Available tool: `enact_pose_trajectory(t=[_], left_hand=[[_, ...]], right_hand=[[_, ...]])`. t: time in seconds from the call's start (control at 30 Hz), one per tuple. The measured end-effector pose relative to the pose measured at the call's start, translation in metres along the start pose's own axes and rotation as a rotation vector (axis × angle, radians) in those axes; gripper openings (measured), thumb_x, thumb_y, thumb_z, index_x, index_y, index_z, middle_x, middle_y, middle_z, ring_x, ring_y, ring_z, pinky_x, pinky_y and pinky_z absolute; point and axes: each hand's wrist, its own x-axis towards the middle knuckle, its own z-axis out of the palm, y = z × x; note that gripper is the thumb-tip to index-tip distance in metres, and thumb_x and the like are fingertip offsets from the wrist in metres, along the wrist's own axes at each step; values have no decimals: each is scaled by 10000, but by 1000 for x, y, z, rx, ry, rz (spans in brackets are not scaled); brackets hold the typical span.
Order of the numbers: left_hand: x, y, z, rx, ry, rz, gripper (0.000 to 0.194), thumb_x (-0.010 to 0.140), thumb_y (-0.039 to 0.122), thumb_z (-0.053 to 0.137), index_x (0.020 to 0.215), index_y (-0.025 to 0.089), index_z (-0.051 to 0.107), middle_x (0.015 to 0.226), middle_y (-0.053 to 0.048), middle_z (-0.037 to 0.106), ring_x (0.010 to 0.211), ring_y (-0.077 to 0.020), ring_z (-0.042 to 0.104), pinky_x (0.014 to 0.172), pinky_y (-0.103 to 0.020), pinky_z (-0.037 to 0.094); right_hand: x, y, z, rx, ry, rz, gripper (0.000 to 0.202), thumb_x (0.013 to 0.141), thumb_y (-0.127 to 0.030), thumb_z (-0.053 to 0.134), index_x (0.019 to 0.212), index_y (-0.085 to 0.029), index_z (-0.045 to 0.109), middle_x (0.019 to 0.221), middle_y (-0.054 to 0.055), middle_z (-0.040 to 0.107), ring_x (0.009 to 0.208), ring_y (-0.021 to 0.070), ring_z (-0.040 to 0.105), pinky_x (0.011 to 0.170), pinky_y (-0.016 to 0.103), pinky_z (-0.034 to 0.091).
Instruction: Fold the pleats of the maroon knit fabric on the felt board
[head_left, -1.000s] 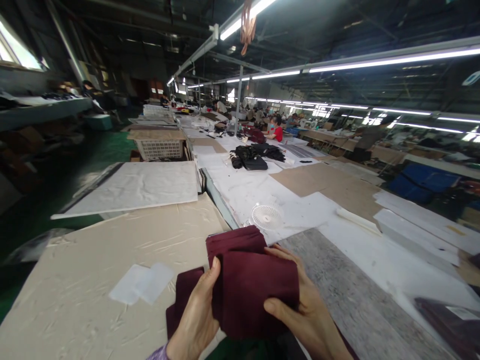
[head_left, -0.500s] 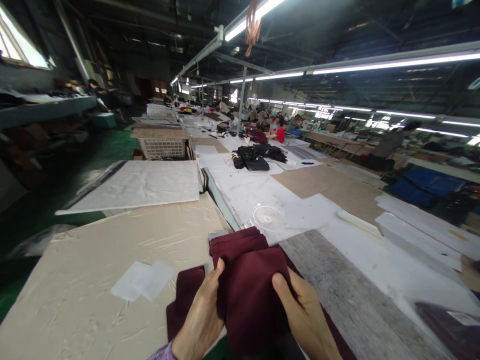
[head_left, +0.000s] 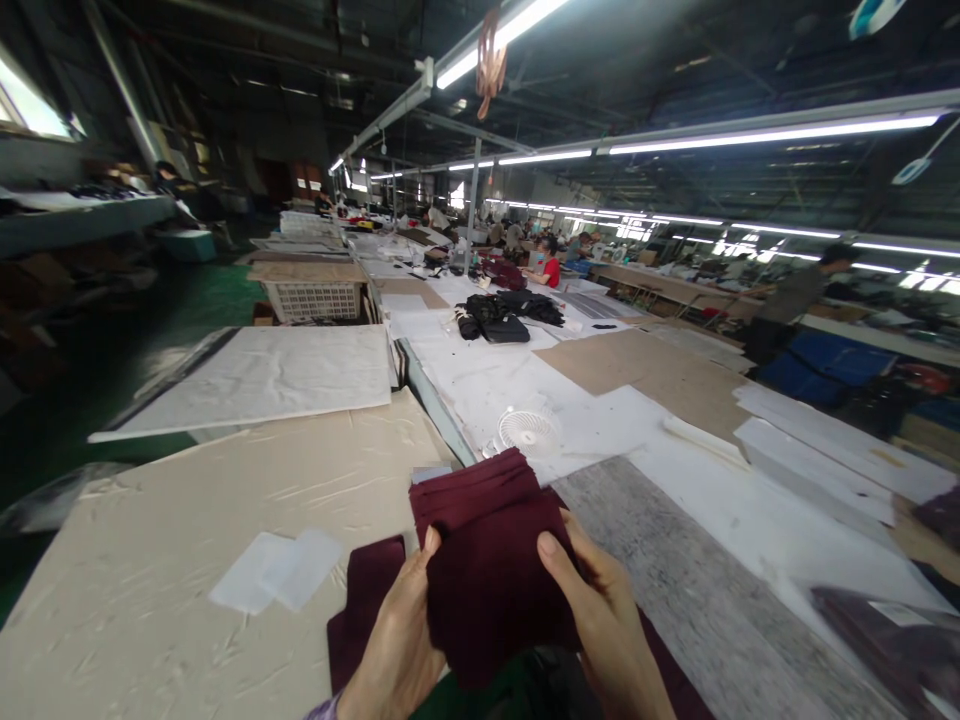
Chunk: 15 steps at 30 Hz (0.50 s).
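Note:
Between my hands is a stack of maroon fabric pieces [head_left: 499,570], its layered edges showing at the top. My left hand [head_left: 401,625] grips the left side, thumb on the front. On the right side my right hand [head_left: 604,610] pinches the edge, thumb in front and fingers behind. More maroon cloth [head_left: 366,590] lies on the beige-covered table beside my left hand, and another part of it shows past my right wrist. Two overlapping translucent white squares [head_left: 277,570] lie left of my left hand.
A small white fan [head_left: 527,430] stands on the white-papered table beyond my hands. Black fabric bundles [head_left: 495,318] lie farther off. A plastic crate [head_left: 315,295] stands at the far left. A grey mottled sheet [head_left: 660,560] covers the table at right. Several people work in the distance.
The front maroon piece has shifted between my hands and its lower edge sits higher, no longer hanging in a rounded fold. Both hands keep their grip. The view has turned slightly right.

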Motion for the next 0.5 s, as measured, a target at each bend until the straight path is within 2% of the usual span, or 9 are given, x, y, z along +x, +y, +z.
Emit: enact_pose_trajectory(t=[0.07, 0.17, 0.23, 0.3, 0.37, 0.43, 0.5], left_hand=[[-1, 0, -1, -17, -23, -39, 592, 810, 424, 607, 1327, 169, 471, 1137, -111, 685, 1139, -283, 577, 1074, -415, 364], [1, 1, -6, -25, -63, -58, 565, 850, 491, 513, 1310, 164, 497, 1175, -116, 665, 1216, -284, 511, 1114, -428, 295], [3, 0, -13, -28, -134, -3, 596, 850, 577, 434, 1272, 170, 544, 1218, -118, 639, 1259, -290, 461, 1131, -437, 255], [4, -2, -20, -20, -201, 54, 596, 823, 619, 431, 1196, 190, 613, 1238, -107, 627, 1282, -295, 430, 1138, -439, 234], [3, -5, -25, -2, -201, 89, 451, 794, 558, 547, 1081, 236, 681, 1209, -67, 652, 1271, -287, 446, 1137, -428, 241], [-1, -7, -24, 22, -142, 129, 268, 737, 412, 692, 966, 274, 715, 1144, -22, 690, 1222, -274, 504, 1123, -413, 277], [-5, -8, -20, 46, -75, 161, 233, 676, 272, 768, 904, 276, 720, 1081, -8, 718, 1158, -268, 563, 1093, -414, 332]], right_hand=[[0, -1, 2, -18, -1, 23, 301, 888, -407, 531, 1090, -214, 643, 1066, 53, 627, 962, 201, 567, 861, 298, 465], [2, -2, 5, -89, 51, 22, 306, 860, -439, 553, 961, -172, 665, 853, 36, 612, 825, 189, 549, 759, 283, 469], [2, -3, 8, -134, 90, -4, 307, 852, -443, 559, 933, -166, 663, 817, 29, 590, 802, 184, 532, 749, 280, 459], [1, -4, 11, -165, 107, -27, 307, 857, -439, 551, 955, -168, 658, 823, 26, 587, 802, 180, 524, 761, 280, 452], [0, -5, 13, -182, 122, -30, 314, 862, -442, 541, 967, -168, 655, 820, 27, 588, 793, 178, 522, 754, 279, 451], [-1, -6, 14, -178, 130, -22, 330, 861, -451, 536, 970, -163, 654, 826, 35, 597, 787, 182, 527, 737, 282, 457], [-2, -6, 14, -165, 139, -12, 341, 859, -457, 534, 974, -159, 654, 852, 48, 610, 794, 191, 536, 727, 288, 463]])
